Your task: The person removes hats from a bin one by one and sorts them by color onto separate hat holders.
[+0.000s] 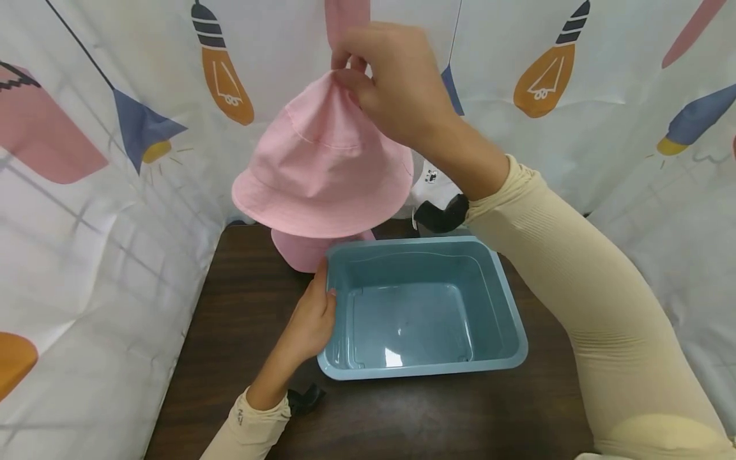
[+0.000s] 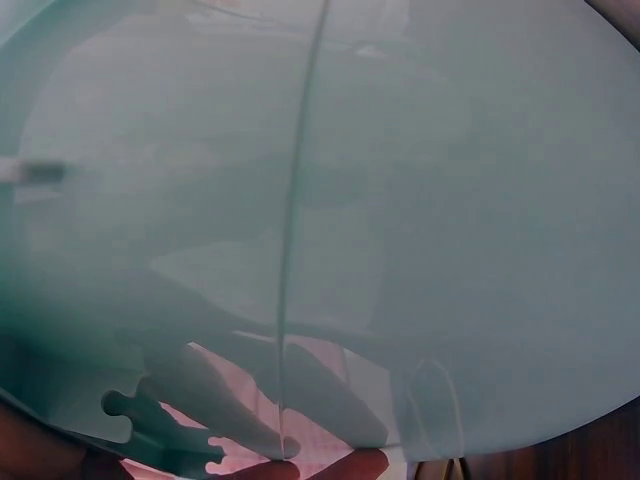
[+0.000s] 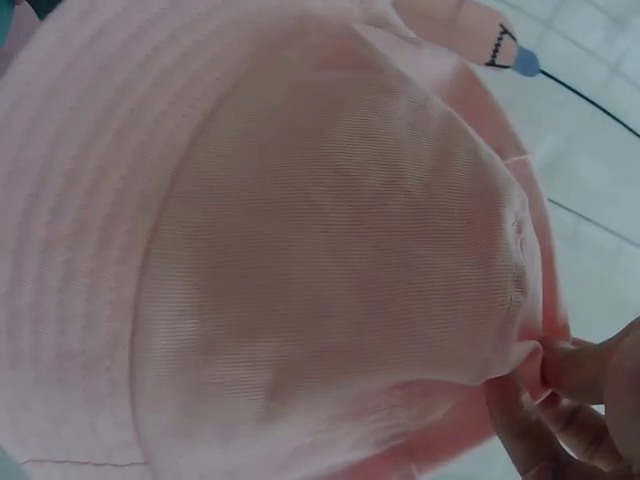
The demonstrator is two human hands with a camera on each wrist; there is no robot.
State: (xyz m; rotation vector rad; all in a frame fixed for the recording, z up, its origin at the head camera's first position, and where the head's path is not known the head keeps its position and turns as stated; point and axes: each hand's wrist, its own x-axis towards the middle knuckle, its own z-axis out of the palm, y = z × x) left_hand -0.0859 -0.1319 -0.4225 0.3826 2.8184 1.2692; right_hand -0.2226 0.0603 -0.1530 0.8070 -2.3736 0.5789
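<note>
A pink bucket hat (image 1: pixel 328 160) hangs in the air, brim down, above the back of the table. My right hand (image 1: pixel 397 83) pinches it at the top of the crown, and the right wrist view shows the fabric bunched between the fingertips (image 3: pixel 515 420). A blue-green plastic tub (image 1: pixel 411 370) with nothing in it stands on the table. At its left rim my left hand (image 1: pixel 313 313) grips the wall, thumb over the edge. The tub's smooth wall (image 2: pixel 450 200) fills most of the left wrist view.
Another pink fabric piece (image 1: pixel 301 252) lies behind the tub's left corner, partly hidden under the raised hat. A white item with a small dark print (image 1: pixel 434 182) stands at the back, partly behind my right wrist. Patterned white curtains (image 1: pixel 575 160) enclose the dark wooden table (image 1: pixel 230 332).
</note>
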